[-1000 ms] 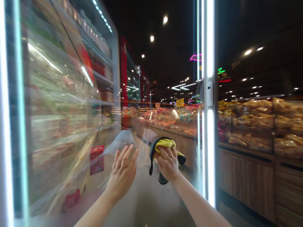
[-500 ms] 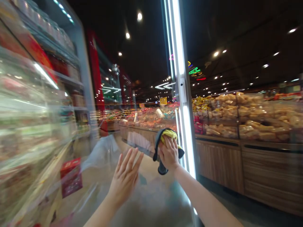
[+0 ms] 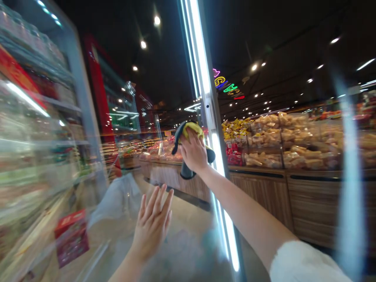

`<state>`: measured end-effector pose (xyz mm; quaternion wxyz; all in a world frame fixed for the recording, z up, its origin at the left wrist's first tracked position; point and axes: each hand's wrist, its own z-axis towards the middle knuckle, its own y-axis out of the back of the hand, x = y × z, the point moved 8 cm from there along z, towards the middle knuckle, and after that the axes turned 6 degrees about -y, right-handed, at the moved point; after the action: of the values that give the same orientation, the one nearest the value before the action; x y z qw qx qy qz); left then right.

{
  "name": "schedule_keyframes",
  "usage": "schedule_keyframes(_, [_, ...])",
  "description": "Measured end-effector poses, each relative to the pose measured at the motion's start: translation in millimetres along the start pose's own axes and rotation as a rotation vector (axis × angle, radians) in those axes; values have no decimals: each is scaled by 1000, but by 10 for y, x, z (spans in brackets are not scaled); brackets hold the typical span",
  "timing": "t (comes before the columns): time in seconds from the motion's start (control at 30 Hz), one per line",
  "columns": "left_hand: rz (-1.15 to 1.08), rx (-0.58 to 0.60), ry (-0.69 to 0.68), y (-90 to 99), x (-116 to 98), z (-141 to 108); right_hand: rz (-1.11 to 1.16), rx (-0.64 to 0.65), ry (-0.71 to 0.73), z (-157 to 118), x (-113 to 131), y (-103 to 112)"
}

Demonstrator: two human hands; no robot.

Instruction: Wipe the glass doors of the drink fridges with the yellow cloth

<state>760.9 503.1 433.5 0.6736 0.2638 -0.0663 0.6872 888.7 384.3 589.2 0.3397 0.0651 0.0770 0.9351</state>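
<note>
A glass door pane (image 3: 188, 219) with a bright lit metal edge (image 3: 219, 147) stands before me. My right hand (image 3: 194, 152) presses a yellow and dark grey cloth (image 3: 185, 170) against the glass, just left of that edge; the cloth bunches around the fingers and a grey fold hangs below. Lower and to the left, my left hand (image 3: 154, 219) has its fingers stretched and slightly apart, with nothing in it, at or close to the glass. Whether its palm touches the pane cannot be made out.
Blurred shelves of goods (image 3: 35, 156) line the left side, with a red box (image 3: 72, 237) low among them. Wood-fronted bins (image 3: 258, 192) of packaged food (image 3: 270, 137) stand at the right. Reflections overlap the pane.
My right hand and the cloth have moved up and left along the glass. The view has swung slightly right, and a white sleeve now shows at the lower right. My left hand remains spread.
</note>
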Motion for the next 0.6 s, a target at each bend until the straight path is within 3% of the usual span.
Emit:
schedule_keyframes(0.1, [19, -18, 6, -16, -16, 48, 14, -56, -80, 737, -170, 186])
schedule_keyframes(0.13, [27, -19, 3, -20, -22, 52, 23, -64, -90, 824, -232, 211])
schedule_keyframes(0.2, [39, -15, -3, -30, -27, 47, 37, -67, -94, 749, -331, 206])
schedule_keyframes(0.3, [40, -7, -3, -48, -20, 26, 26, -52, -149, 144, -445, 90])
schedule_keyframes(0.43, [39, -11, -25, -75, -27, 12, -20, -20, -261, -1140, -574, -225])
schedule_keyframes(0.53, [26, -22, -20, -103, -13, 20, -46, -44, -238, -2028, -666, -405])
schedule_keyframes(0.6, [16, -22, -15, -136, 3, 30, -28, -75, -203, -2396, -752, -407])
